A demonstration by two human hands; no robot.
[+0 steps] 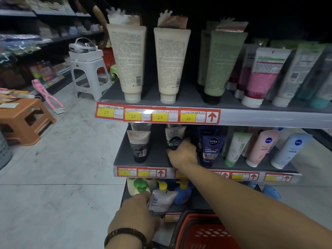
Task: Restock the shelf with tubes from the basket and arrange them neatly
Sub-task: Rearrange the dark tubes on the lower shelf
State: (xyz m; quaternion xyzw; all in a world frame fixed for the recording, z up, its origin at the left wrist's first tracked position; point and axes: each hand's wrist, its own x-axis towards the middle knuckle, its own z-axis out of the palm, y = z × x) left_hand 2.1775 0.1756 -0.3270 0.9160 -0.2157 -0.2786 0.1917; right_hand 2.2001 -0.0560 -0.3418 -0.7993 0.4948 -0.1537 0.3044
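Tubes stand cap-down in rows on the middle shelf [158,159]. The right hand [182,155] reaches in near that shelf's front edge, its grip closed around the grey Softto tube [175,136], just beside the dark blue Nivea Men tube [212,148]. Lower down, the left hand [133,218], a beaded bracelet [125,234] at its wrist, grips a pale tube [161,202], seemingly by its dark cap. The red basket [203,232] sits below the right forearm.

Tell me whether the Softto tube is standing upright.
Roughly upright, cap down: the Softto tube stands on the middle shelf, right hand covering its lower end.
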